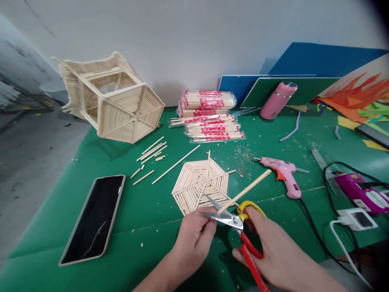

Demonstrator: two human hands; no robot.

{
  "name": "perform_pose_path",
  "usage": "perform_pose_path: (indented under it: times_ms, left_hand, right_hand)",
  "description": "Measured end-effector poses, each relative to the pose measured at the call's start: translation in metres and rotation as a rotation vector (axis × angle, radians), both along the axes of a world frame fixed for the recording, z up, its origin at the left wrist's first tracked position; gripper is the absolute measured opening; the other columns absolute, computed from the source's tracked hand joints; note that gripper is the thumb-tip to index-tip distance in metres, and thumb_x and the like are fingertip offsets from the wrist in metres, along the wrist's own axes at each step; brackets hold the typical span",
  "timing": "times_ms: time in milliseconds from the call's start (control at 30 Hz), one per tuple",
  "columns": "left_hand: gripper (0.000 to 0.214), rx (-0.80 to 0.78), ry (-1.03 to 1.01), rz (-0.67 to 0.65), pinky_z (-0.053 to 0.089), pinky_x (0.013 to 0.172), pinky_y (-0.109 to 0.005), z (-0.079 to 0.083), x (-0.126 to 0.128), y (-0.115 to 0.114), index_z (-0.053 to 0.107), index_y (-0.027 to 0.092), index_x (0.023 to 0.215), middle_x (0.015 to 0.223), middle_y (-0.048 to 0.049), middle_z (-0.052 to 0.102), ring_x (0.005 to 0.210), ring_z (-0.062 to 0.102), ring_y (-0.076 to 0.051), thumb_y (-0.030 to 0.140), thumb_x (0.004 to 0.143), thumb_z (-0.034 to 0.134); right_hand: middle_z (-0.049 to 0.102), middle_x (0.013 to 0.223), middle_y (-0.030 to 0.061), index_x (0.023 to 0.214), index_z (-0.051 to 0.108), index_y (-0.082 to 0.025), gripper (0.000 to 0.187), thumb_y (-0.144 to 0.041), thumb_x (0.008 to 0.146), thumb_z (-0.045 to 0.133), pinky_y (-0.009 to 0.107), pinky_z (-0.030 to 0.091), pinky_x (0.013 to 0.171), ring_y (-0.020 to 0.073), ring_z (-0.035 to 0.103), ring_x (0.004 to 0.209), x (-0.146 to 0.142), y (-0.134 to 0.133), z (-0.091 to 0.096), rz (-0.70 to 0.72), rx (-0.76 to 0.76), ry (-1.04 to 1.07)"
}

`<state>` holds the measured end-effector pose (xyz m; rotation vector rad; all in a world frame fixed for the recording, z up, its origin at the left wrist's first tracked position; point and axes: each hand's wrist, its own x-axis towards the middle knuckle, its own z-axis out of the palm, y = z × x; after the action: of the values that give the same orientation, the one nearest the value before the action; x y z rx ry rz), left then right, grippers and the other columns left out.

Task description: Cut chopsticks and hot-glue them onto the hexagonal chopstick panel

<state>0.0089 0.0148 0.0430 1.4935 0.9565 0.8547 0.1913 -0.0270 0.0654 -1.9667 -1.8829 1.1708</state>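
Note:
My left hand (196, 233) pinches one end of a wooden chopstick (251, 187), which slants up to the right. In my right hand (270, 247) is a pair of scissors (232, 220) with red and yellow handles. Its blades are apart, with the chopstick between them close to my left fingertips. Just beyond my hands, a hexagonal panel of glued sticks (190, 178) lies on the green table (152, 239); a few of its stick ends jut past the edge. My left hand overlaps the panel's near edge.
Cut stick pieces (152, 152) and a phone (94, 219) lie on the left. Behind are a stick-built lantern frame (130, 113) and wrapped chopstick packs (209, 117). A pink glue gun (282, 172), pink bottle (278, 101), and corded purple power strip (361, 192) are right.

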Motion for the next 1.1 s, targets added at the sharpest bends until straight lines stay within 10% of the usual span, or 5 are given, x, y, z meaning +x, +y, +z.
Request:
perform_pose_path:
  times_ms: [300, 533, 833, 1100]
  left_hand:
    - [0.023, -0.569, -0.334, -0.182, 0.019, 0.041, -0.018, -0.01, -0.006, 0.004, 0.059, 0.013, 0.063, 0.05, 0.0044, 0.04, 0.044, 0.028, -0.004, 0.033, 0.074, 0.06]
    - [0.026, -0.627, -0.38, -0.2, 0.019, 0.041, -0.018, -0.01, -0.004, 0.003, 0.062, 0.013, 0.07, 0.051, 0.0043, 0.04, 0.044, 0.028, -0.004, 0.038, 0.071, 0.062]
    - [0.019, -0.045, 0.036, -0.018, 0.036, 0.065, -0.021, -0.003, 0.001, 0.002, 0.059, 0.015, 0.072, 0.069, -0.0005, 0.055, 0.067, 0.049, -0.011, 0.018, 0.082, 0.043]
    - [0.023, -0.596, -0.311, -0.194, 0.022, 0.042, -0.019, -0.01, -0.006, 0.005, 0.058, 0.012, 0.065, 0.052, 0.0033, 0.042, 0.045, 0.03, -0.005, 0.033, 0.074, 0.058]
  right_hand:
    - [0.058, 0.084, 0.0016, 0.091, 0.041, -0.022, 0.037, -0.038, 0.065, 0.062, 0.024, 0.04, 0.057, 0.0166, 0.055, 0.072, 0.004, 0.0, 0.005, 0.058, -0.078, 0.05]
    - [0.059, 0.086, 0.0026, 0.089, 0.045, -0.022, 0.021, -0.025, 0.07, 0.053, 0.024, 0.042, 0.063, 0.0154, 0.057, 0.073, 0.004, 0.0, 0.007, 0.064, -0.038, 0.131]
    - [0.058, 0.087, 0.0023, 0.1, 0.041, -0.022, 0.043, -0.036, 0.065, 0.061, 0.028, 0.042, 0.063, 0.0179, 0.055, 0.075, 0.002, 0.001, -0.005, -0.001, 0.004, 0.002]
    - [0.057, 0.091, 0.0038, 0.094, 0.04, -0.021, 0.041, -0.037, 0.064, 0.062, 0.027, 0.041, 0.064, 0.0187, 0.053, 0.08, 0.005, 0.0, 0.002, 0.069, -0.057, 0.039]
